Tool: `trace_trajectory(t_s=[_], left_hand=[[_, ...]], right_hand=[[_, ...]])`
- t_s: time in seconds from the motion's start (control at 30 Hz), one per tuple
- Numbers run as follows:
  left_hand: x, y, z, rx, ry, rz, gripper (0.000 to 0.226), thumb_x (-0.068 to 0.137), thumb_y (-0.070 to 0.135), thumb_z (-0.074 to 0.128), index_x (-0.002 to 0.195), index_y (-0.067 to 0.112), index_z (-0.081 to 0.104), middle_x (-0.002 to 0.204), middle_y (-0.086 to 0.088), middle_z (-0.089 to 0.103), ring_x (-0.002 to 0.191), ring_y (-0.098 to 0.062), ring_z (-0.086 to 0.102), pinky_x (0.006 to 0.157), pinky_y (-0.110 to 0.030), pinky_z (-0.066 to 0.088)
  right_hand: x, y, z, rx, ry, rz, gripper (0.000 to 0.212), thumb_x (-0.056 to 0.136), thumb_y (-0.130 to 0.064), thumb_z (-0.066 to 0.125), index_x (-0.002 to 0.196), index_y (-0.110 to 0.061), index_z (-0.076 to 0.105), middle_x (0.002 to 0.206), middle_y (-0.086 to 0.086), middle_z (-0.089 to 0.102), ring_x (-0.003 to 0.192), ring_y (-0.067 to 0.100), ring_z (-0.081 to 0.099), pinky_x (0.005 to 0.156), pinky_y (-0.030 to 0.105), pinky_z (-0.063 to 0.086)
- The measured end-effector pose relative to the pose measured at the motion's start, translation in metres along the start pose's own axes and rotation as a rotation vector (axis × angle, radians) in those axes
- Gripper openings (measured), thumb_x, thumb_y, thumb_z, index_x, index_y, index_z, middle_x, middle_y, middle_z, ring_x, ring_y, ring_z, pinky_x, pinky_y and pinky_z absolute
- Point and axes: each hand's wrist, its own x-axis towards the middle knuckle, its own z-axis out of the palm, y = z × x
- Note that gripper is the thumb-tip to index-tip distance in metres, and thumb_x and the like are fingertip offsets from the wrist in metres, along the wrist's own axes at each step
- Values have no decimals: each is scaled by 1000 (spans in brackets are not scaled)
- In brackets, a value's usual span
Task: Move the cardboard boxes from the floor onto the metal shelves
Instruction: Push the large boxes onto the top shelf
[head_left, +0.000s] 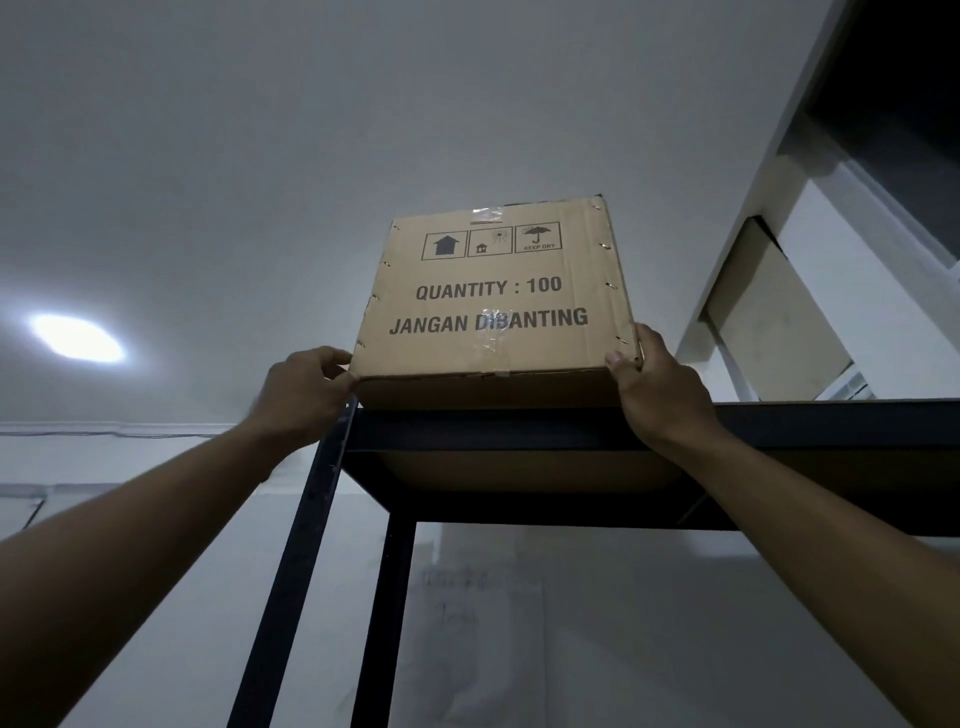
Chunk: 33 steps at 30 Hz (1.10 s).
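I see both arms raised overhead: left hand (306, 395) and right hand (660, 384) clamp the cardboard box's (493, 301) lower corners. Box on top metal shelf (519, 431), left end. Ceiling light (78, 338) far left

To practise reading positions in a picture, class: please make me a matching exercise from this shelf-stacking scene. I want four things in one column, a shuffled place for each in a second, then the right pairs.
Things
1. cardboard box
2. left hand
3. right hand
4. ceiling light

Places
a. gripping the box's lower right corner
b. glowing at the far left
c. at the top front edge of the metal shelf
d. gripping the box's lower left corner

Pairs: 1-c, 2-d, 3-a, 4-b
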Motion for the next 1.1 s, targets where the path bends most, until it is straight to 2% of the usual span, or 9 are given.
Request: trace_trajectory(t_s=[0.03, 0.1, 0.23, 0.4, 0.53, 0.7, 0.87, 1.1], left_hand=[[1, -1, 2, 2, -2, 2, 34, 98, 29, 59, 129, 14, 63, 115, -9, 72, 104, -25, 63, 93, -39, 50], [4, -3, 4, -1, -7, -4, 34, 97, 32, 60, 127, 16, 63, 115, -7, 71, 104, -26, 64, 95, -42, 52], [12, -13, 12, -52, -43, -12, 34, 96, 33, 57, 125, 15, 60, 121, -7, 65, 109, -27, 60, 95, -44, 50], [17, -32, 30, -130, -96, 6, 31, 103, 29, 45, 123, 10, 60, 117, -8, 59, 104, -26, 53, 84, -37, 38], [19, -38, 41, -226, -56, 27, 32, 105, 28, 45, 123, 6, 60, 115, -10, 58, 105, -27, 53, 90, -40, 43], [24, -45, 48, -251, -14, 46, 31, 102, 23, 53, 122, 1, 61, 107, -7, 55, 100, -24, 53, 84, -35, 40], [25, -50, 56, -189, 31, 79, 29, 100, 22, 56, 121, 3, 63, 116, -13, 52, 103, -19, 48, 89, -31, 36], [26, -54, 60, -93, 48, 96, 32, 99, 24, 58, 123, 5, 62, 125, -18, 51, 115, -30, 51, 93, -32, 36]], right_hand=[[1, 3, 2, -9, -12, 31, 48, 108, -43, 36, 151, -25, 28, 151, 5, 46, 129, 34, 51, 108, 48, 44], [1, 6, 7, -26, -21, 54, 47, 107, -44, 34, 150, -24, 29, 151, 6, 47, 130, 36, 50, 114, 58, 35], [2, 15, 18, -51, 18, 82, 46, 107, -44, 34, 148, -22, 33, 147, 9, 51, 128, 37, 52, 116, 60, 29], [3, 20, 26, -132, 75, 87, 44, 108, -42, 33, 145, -19, 38, 143, 12, 54, 130, 38, 49, 118, 57, 26], [2, 24, 31, -161, 130, 88, 43, 106, -46, 35, 140, -20, 43, 140, 10, 56, 123, 37, 52, 110, 54, 38], [1, 28, 36, -207, 169, 77, 43, 105, -49, 38, 133, -17, 48, 135, 12, 60, 121, 37, 54, 104, 51, 44], [4, 35, 38, -260, 185, 76, 41, 103, -51, 40, 124, -17, 53, 129, 13, 64, 119, 38, 55, 101, 45, 45], [5, 40, 42, -350, 237, 55, 43, 102, -54, 42, 115, -15, 57, 118, 14, 66, 112, 39, 55, 88, 38, 33]])
